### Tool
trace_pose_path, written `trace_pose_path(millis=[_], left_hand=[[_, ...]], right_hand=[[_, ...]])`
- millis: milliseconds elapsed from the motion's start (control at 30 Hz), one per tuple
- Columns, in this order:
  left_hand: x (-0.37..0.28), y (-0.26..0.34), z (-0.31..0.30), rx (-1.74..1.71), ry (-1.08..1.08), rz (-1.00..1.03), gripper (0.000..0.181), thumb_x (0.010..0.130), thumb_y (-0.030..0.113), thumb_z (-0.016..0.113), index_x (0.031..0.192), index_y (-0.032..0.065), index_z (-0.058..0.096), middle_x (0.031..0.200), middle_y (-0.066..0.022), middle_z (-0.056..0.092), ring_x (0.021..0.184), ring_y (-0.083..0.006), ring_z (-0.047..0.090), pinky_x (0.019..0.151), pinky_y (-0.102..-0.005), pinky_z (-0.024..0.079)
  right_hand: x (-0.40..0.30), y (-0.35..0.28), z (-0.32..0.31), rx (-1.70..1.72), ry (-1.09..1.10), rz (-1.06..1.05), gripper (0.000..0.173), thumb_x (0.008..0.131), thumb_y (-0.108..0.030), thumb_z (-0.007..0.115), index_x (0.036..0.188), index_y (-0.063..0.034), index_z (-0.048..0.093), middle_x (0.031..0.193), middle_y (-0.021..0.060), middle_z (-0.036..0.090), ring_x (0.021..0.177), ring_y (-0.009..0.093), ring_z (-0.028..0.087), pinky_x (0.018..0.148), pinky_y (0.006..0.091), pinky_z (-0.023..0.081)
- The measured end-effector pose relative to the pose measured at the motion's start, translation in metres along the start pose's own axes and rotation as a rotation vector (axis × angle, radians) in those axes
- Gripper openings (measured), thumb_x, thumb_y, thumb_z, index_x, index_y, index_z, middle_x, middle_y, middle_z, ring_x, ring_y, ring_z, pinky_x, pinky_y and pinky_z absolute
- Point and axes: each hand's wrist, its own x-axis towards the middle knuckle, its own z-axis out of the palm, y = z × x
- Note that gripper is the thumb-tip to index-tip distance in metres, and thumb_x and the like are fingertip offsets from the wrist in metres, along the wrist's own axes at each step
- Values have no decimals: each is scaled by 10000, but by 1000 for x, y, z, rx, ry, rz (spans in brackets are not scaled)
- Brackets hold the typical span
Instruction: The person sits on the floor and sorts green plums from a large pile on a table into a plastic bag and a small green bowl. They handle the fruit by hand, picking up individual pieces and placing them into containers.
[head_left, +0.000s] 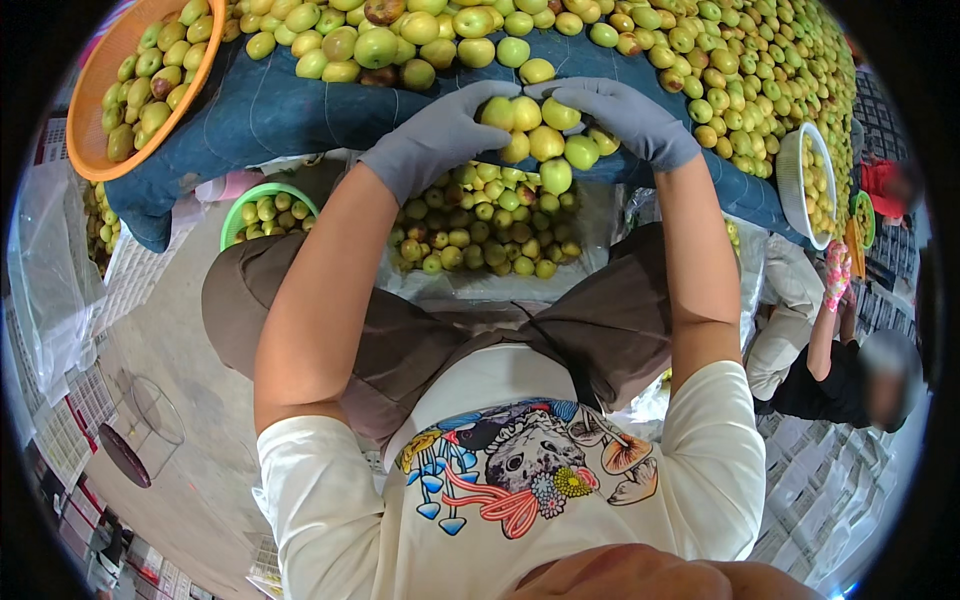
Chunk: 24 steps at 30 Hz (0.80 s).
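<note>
My left hand (446, 135) and my right hand (619, 116), both in grey gloves, are cupped around a cluster of green-yellow jujube-like fruits (546, 142) at the edge of a dark blue quilted cloth (330, 112). The thumb and fingers of the left touch the fruits on that side; the fingers of the right curl over those opposite. One fruit (556, 176) is at the cluster's lower edge, above a plastic-lined crate (502, 286) of similar fruits between my knees. Beyond the hands, a large heap of fruits (420, 30) covers the cloth.
An orange basket (90, 154) of fruits stands at the upper left, a green basket (234, 217) lower down. At the right are a white basket (787, 180) and a seated person (817, 382) with flowered gloves. A round stool (124, 456) is at the lower left.
</note>
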Motion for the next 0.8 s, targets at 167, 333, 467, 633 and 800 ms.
trace_pose_path(millis=[167,333,467,633,800], left_hand=[[-4,8,9,43,-98,-85,492,847,189,705,1302,90,546,1153,-38,595,1057,-125,547,948,-264,428],[-2,10,13,30,-149,-32,404,887,123,651,1270,34,560,1096,-39,627,1064,-122,567,955,-255,440],[-8,18,14,6,23,-19,371,890,108,634,1248,26,576,1108,-46,629,1072,-123,569,964,-258,437],[0,18,16,72,204,-4,404,884,117,606,1271,13,555,1163,-74,608,1070,-139,561,948,-262,442],[5,8,16,94,284,25,432,884,125,603,1291,1,530,1188,-93,596,1022,-143,568,889,-269,470]], right_hand=[[-18,2,2,48,-120,37,324,960,-217,535,1200,-36,656,1113,48,678,990,109,604,903,243,469],[-42,0,1,82,-230,-34,316,978,-236,509,1157,-30,669,1000,33,681,841,92,605,792,233,501],[-47,4,-24,131,36,-120,292,966,-160,512,1174,-3,641,1045,29,661,890,85,592,831,243,486],[-56,64,-102,-123,782,-45,378,913,-158,543,1273,-52,594,1139,59,628,1009,131,582,901,266,472],[-49,101,-172,-805,1251,-1,547,827,-325,558,1307,-63,557,1183,198,627,1084,318,601,963,397,448]])
